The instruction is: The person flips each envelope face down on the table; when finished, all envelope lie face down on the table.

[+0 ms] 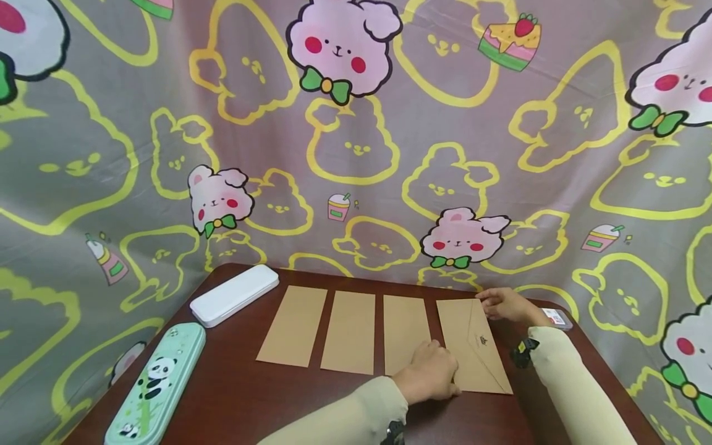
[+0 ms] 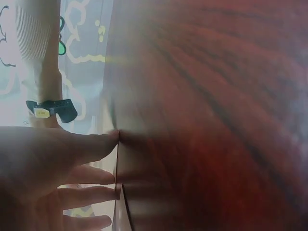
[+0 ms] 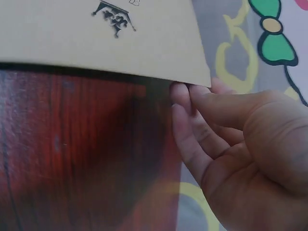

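Four brown paper envelopes lie side by side on the table: a far-left envelope, a second envelope, a third envelope and a right-hand envelope with flap lines and a dark crown print. My left hand covers the near end of the third one and touches the near left corner of the right-hand envelope. In the left wrist view, its thumb and fairly straight fingers meet a paper edge. My right hand pinches the right-hand envelope's far right corner between thumb and fingertips.
A white case stands at the table's back left, with a mint panda-printed case in front of it. Beyond my right hand lies a small clear-and-white packet. A cartoon-printed curtain borders the dark red-brown table.
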Demonstrator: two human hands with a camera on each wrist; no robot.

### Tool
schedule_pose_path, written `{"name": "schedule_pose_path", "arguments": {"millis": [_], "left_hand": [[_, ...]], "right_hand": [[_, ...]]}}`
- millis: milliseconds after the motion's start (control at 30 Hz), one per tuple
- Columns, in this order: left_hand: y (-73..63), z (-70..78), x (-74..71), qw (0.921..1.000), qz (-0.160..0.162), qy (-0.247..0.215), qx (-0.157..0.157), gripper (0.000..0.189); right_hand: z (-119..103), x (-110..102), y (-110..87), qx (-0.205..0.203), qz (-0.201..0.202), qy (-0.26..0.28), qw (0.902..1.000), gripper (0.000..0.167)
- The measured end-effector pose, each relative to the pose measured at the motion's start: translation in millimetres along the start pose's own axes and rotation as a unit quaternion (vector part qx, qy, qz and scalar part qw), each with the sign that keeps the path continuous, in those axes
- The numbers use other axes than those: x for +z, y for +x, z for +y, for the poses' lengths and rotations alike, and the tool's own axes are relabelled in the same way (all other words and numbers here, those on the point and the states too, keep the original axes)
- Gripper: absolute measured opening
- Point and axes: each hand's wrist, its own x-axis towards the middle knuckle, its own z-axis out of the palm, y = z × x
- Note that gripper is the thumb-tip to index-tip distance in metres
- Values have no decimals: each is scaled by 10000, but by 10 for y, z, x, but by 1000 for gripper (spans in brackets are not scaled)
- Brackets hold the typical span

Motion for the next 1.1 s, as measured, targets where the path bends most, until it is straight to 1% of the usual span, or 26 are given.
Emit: {"name": "schedule_pose_path", "arguments": {"millis": [133, 233, 333, 400, 467, 600, 633, 733, 767, 833, 933, 1033, 1100], "left_hand": [[21, -21, 21, 10000, 59, -7, -78, 43], [29, -21, 29, 9999, -9, -20, -104, 48], [33, -11, 30, 9999, -80, 77, -84, 52], [36, -4, 28, 9998, -110, 169, -48, 53], [37, 0, 21, 9996, -132, 235, 3, 53], [44, 0, 7, 9995, -269, 130, 62, 44], [46, 1, 4, 9994, -319, 80, 65, 47], [50, 3, 3, 9990, -435, -79, 45, 75], [49, 4, 2, 9990, -433, -110, 51, 85], [45, 5, 3, 9990, -404, -177, 86, 91], [36, 4, -4, 9993, -225, -227, 182, 89], [31, 4, -20, 9994, -70, -224, 259, 86], [33, 5, -26, 9993, -34, -237, 291, 85]], "right_hand": [[-65, -60, -15, -43, -74, -32, 10000, 39], [-106, -94, -15, -16, -145, 41, 9999, 37], [-157, -127, -10, -138, -299, 92, 9994, 36], [-198, -150, -5, -125, -331, 126, 9993, 35], [-238, -174, 1, -175, -374, 43, 9991, 35], [-311, -203, 11, -139, -279, -129, 9994, 36], [-324, -210, 12, -187, -267, -197, 9993, 37], [-359, -215, 23, -195, -145, -258, 9994, 40], [-368, -212, 29, -200, -108, -270, 9994, 41], [-385, -210, 39, -310, -92, -322, 9990, 44], [-416, -198, 57, -347, -81, -156, 9992, 45], [-437, -197, 77, -442, -157, 15, 9989, 45], [-442, -196, 93, -387, -147, 152, 9990, 44]]}}
